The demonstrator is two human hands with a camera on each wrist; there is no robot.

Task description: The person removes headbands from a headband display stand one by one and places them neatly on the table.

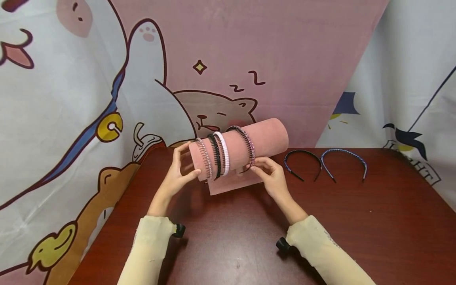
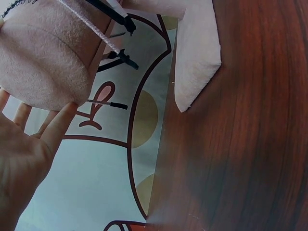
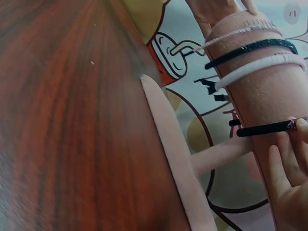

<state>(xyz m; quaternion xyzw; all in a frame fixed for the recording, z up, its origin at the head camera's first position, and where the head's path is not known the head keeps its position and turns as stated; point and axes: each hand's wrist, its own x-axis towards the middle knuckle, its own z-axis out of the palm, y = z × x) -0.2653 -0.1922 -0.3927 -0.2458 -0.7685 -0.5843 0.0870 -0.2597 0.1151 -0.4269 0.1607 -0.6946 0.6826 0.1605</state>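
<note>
Seating the beaded headband (image 1: 247, 147) on the pink velvet roll (image 1: 246, 144) looks like the step in hand: the right hand (image 1: 271, 179) pinches its lower tip against the roll's near side. The left hand (image 1: 177, 175) braces the roll's left end, fingers relaxed and gripping nothing. That roll's long axis runs left to right, its right end rising away. The band arches across it, tips downward, right of three others. Next, judging so, it needs straightening upright.
</note>
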